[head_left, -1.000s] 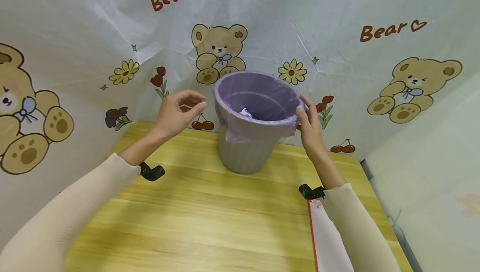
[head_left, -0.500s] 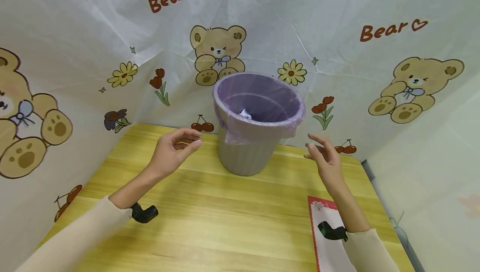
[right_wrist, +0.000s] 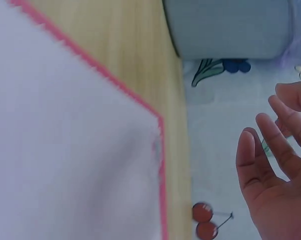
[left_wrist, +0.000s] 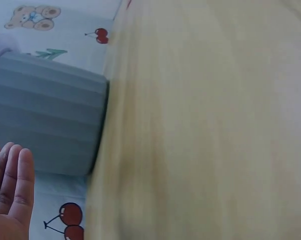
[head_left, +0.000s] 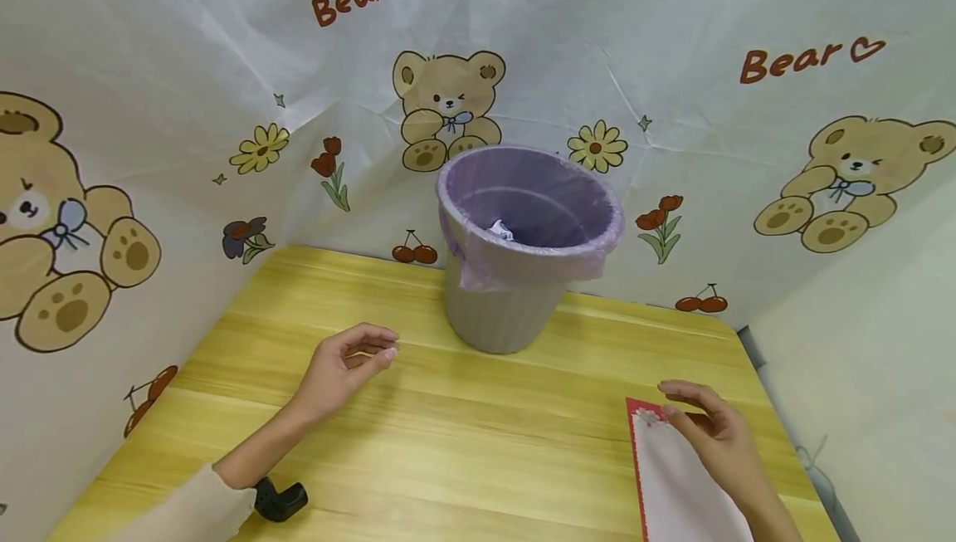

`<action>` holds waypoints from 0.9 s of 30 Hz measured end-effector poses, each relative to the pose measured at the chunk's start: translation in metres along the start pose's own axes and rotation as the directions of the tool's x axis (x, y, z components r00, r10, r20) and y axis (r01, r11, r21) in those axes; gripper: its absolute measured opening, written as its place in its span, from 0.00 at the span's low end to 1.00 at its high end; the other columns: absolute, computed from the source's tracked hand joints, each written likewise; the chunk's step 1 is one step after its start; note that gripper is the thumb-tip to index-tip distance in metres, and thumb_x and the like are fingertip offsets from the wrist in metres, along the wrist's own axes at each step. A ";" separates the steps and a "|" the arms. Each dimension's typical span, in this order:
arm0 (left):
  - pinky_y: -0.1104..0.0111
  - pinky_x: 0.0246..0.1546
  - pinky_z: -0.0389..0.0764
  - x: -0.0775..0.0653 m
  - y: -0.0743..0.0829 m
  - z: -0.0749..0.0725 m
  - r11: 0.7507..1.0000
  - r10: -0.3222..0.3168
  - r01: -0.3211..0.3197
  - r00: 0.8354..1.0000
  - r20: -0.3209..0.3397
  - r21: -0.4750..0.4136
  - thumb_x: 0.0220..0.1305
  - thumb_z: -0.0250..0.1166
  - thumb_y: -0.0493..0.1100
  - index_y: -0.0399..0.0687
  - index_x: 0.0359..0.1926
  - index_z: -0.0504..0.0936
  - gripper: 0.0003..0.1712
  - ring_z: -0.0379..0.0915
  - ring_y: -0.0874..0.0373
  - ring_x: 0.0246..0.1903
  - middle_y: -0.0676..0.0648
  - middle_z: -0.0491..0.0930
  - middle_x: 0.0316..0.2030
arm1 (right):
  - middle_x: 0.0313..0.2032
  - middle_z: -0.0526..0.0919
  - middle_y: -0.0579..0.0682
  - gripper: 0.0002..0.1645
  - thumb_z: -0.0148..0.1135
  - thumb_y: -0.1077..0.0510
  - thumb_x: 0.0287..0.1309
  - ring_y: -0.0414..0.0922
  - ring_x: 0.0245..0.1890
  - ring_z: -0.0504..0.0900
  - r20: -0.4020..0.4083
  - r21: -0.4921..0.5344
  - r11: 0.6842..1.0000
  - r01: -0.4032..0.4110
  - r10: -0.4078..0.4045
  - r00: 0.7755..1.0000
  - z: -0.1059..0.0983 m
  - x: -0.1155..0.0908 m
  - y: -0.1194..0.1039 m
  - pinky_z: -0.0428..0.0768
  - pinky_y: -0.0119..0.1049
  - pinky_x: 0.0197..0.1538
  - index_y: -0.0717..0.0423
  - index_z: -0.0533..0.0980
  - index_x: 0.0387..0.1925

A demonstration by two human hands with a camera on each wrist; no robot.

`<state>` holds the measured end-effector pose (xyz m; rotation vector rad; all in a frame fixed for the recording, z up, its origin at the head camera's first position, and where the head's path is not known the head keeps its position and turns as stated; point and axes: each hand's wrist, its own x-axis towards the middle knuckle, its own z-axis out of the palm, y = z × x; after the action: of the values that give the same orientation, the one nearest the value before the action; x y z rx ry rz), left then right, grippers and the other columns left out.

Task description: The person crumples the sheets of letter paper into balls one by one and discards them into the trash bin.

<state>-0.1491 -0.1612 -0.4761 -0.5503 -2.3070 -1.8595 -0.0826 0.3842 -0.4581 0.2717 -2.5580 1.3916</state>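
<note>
A grey ribbed trash can stands at the back of the wooden table, lined with a purple trash bag folded over its rim. Inside it lies a crumpled white piece. My left hand hovers over the table, left of the can and in front of it, fingers relaxed and holding nothing. Over at the right, my right hand is above a white sheet with a red scalloped border, its fingers loosely bent. In the right wrist view that hand shows an empty palm.
The wooden table reaches back to a white cloth backdrop printed with bears, flowers and cherries. A black wrist camera sits on my left wrist. Beyond the table's right edge a thin cable shows by the wall.
My right hand has let go of the can's rim and moved down and right over the sheet. My left hand has lowered toward the table. The can stays in place.
</note>
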 end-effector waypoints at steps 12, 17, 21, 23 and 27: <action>0.66 0.45 0.91 -0.016 -0.008 0.008 0.999 -0.034 0.036 0.998 0.059 -0.036 0.75 0.69 0.39 0.36 0.57 0.84 0.14 0.88 0.55 0.45 0.40 0.88 0.49 | 0.65 0.81 0.44 0.35 0.78 0.49 0.64 0.30 0.61 0.76 0.121 -0.357 0.915 -0.187 0.243 0.962 -0.031 -0.043 0.030 0.85 0.25 0.48 0.49 0.76 0.69; 0.64 0.44 0.91 -0.022 -0.008 0.012 0.996 -0.046 0.056 0.990 0.130 -0.074 0.77 0.67 0.38 0.34 0.57 0.83 0.14 0.87 0.42 0.43 0.36 0.87 0.49 | 0.71 0.73 0.67 0.51 0.83 0.43 0.54 0.62 0.60 0.75 0.287 -0.515 0.821 -0.248 0.437 0.852 -0.056 -0.055 0.048 0.90 0.51 0.56 0.54 0.70 0.74; 0.66 0.46 0.91 -0.025 -0.008 0.014 0.993 -0.065 0.078 0.985 0.157 -0.083 0.77 0.68 0.39 0.34 0.58 0.83 0.15 0.87 0.52 0.45 0.35 0.86 0.51 | 0.71 0.73 0.69 0.52 0.82 0.39 0.54 0.63 0.61 0.73 0.301 -0.541 0.786 -0.300 0.514 0.803 -0.062 -0.061 0.060 0.86 0.63 0.60 0.55 0.70 0.74; 0.67 0.46 0.91 -0.026 -0.009 0.016 0.992 -0.077 0.091 0.984 0.159 -0.087 0.76 0.68 0.39 0.35 0.57 0.84 0.15 0.87 0.58 0.46 0.35 0.87 0.52 | 0.70 0.74 0.69 0.49 0.82 0.39 0.54 0.64 0.61 0.73 0.279 -0.558 0.790 -0.255 0.468 0.839 -0.059 -0.066 0.064 0.79 0.63 0.61 0.53 0.73 0.72; 0.68 0.47 0.91 -0.029 -0.012 0.020 0.990 -0.097 0.113 0.980 0.174 -0.085 0.75 0.69 0.40 0.36 0.57 0.84 0.15 0.86 0.61 0.47 0.35 0.87 0.53 | 0.68 0.76 0.67 0.46 0.85 0.38 0.49 0.66 0.60 0.72 0.223 -0.594 0.787 -0.168 0.362 0.905 -0.044 -0.069 0.061 0.67 0.63 0.59 0.48 0.77 0.66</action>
<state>-0.1244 -0.1495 -0.5011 -0.6338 -2.4070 -2.0535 -0.0281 0.4578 -0.5031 0.0274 -3.2492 0.6135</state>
